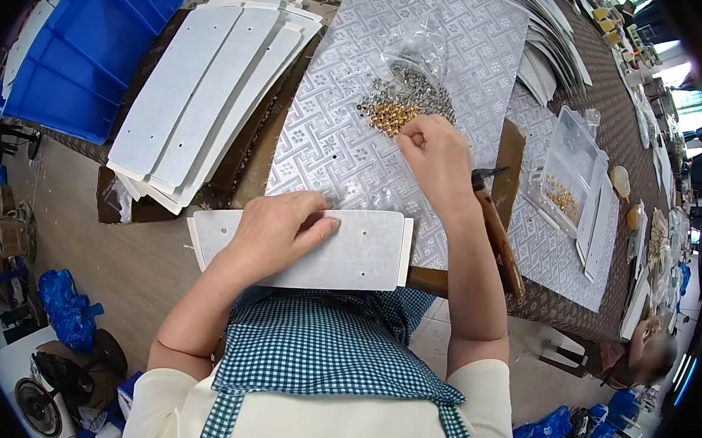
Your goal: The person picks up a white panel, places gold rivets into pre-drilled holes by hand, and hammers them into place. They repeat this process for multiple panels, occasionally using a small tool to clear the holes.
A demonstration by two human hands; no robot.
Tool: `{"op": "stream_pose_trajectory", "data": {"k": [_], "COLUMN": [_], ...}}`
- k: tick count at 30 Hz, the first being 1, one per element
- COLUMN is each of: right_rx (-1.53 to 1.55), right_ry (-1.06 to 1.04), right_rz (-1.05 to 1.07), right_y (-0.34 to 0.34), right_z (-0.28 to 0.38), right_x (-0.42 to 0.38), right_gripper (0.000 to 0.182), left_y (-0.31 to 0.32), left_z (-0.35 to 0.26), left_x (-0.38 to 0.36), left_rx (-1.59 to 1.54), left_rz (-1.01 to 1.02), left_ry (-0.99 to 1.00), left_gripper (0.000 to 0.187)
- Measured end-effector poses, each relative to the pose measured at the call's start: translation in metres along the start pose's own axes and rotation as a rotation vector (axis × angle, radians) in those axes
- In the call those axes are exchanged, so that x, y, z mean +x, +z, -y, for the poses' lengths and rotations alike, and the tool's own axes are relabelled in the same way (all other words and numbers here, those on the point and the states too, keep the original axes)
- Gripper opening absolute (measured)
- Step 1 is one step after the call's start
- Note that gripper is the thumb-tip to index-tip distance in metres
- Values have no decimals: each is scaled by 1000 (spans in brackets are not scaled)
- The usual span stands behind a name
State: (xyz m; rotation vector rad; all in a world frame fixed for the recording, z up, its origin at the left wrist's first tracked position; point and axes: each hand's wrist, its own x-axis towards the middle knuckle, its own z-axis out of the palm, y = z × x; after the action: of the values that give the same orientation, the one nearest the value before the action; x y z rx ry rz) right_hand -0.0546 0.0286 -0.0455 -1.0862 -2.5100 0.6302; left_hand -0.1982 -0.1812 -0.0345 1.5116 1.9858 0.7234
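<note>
My left hand (275,234) rests on a white curved panel (340,255) at the table's near edge, its fingers curled at the panel's far edge and the thumb on top. Several small holes show in the panel, and another piece peeks out beneath it at both ends. Over a pile of small gold studs (392,118), my right hand (437,153) has its fingertips pinched together. Whatever lies between them is hidden. Silver-coloured studs (417,85) spread behind the gold ones, partly in a clear plastic bag (424,49).
Stacked white panels (189,86) lie to the left, beside a blue bin (94,46). A wooden-handled tool (500,246) sits by my right forearm. Further right is a clear plastic case (566,173) with gold pieces. More curved strips (550,46) lie at the back right.
</note>
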Motion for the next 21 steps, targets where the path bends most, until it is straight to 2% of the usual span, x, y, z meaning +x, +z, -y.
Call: {"op": "stream_pose_trajectory", "data": {"k": [4,10,14,21], "right_rx": [-106,93,178,159], "right_ry": [27,-175,-227,-265], "right_rz": [17,180,249,217], "right_y": [5,2,5,5], "right_z": [5,20,22,25], "right_x": [3,-29,-51,-58], "right_gripper": [10,6,6,8], "left_y": [1,1,1,0], "left_z": [3,5,6,5], "left_x": [-2,-10,-17,-21], "left_rx": [39,47,63,73], "left_rz": [1,46,40,39], "left_ry": [49,94,93,99], "left_gripper": [29,26,24,23]}}
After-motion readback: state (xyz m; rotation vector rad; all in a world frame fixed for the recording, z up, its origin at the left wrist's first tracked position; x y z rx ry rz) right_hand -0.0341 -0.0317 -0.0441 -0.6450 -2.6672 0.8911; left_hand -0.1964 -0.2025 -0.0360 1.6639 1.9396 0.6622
